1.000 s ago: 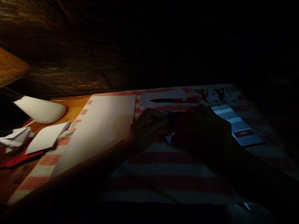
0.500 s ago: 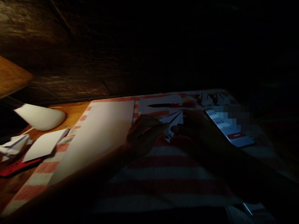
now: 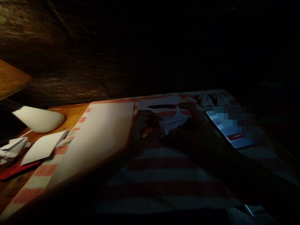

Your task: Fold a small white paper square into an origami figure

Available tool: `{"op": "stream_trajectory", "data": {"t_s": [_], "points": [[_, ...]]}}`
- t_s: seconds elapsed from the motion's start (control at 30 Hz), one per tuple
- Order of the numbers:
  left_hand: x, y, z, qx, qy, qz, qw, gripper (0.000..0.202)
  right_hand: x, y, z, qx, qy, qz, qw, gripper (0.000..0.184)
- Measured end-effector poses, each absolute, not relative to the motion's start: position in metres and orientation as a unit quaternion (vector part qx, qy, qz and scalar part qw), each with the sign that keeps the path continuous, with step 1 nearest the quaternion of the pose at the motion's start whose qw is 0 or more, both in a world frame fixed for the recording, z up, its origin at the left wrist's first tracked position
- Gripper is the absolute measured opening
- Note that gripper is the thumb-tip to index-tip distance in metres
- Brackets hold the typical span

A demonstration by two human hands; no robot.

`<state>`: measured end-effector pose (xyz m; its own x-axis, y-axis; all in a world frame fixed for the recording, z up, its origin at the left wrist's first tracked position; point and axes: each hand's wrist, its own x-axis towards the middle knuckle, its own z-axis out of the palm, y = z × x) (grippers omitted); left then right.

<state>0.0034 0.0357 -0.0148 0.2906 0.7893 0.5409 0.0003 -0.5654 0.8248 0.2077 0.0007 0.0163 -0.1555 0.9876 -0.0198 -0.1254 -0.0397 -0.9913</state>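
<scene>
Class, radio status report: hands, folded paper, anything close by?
Left hand, right hand both on folded paper. Paper creased, over striped towel. Knife close beyond; phone to the right.

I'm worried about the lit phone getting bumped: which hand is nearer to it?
Right. The right hand is just left of the phone; the left hand is farther left, on the far side of the folded paper.

The head camera is looking forward and down across the striped cloth (image 3: 161,188) from close above, facing a dark wall (image 3: 77,68) and framing the left hand (image 3: 143,128) and right hand (image 3: 196,130) near mid-view.
</scene>
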Motion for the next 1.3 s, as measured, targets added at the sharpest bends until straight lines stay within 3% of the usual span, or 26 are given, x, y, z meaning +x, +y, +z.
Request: {"op": "stream_trajectory", "data": {"t_s": [0.17, 0.27, 0.4, 0.53, 0.7, 1.07, 1.3], "points": [[0.005, 0.038, -0.015, 0.619, 0.306, 0.488, 0.534, 0.061, 0.207, 0.003, 0.003, -0.485, -0.535, 0.522, 0.454, 0.063], [0.005, 0.038, -0.014, 0.588, 0.329, 0.464, 0.575, 0.069, 0.206, 0.004, -0.002, -0.478, -0.547, 0.532, 0.435, 0.057], [0.005, 0.038, -0.016, 0.575, 0.353, 0.445, 0.589, 0.059, 0.207, 0.003, 0.003, -0.449, -0.581, 0.517, 0.441, 0.047], [0.004, 0.041, -0.022, 0.567, 0.351, 0.446, 0.596, 0.057, 0.215, 0.007, 0.010, -0.443, -0.609, 0.383, 0.534, 0.030], [0.005, 0.044, -0.024, 0.595, 0.306, 0.431, 0.606, 0.051, 0.222, 0.011, 0.016, -0.394, -0.737, 0.297, 0.461, 0.023], [0.007, 0.044, -0.021, 0.655, 0.315, 0.435, 0.532, 0.023, 0.223, 0.015, 0.015, -0.348, -0.787, 0.303, 0.410, 0.004], [0.010, 0.038, -0.018, 0.615, 0.339, 0.431, 0.567, 0.025, 0.217, 0.014, 0.009, -0.392, -0.749, 0.340, 0.412, 0.013]]}}
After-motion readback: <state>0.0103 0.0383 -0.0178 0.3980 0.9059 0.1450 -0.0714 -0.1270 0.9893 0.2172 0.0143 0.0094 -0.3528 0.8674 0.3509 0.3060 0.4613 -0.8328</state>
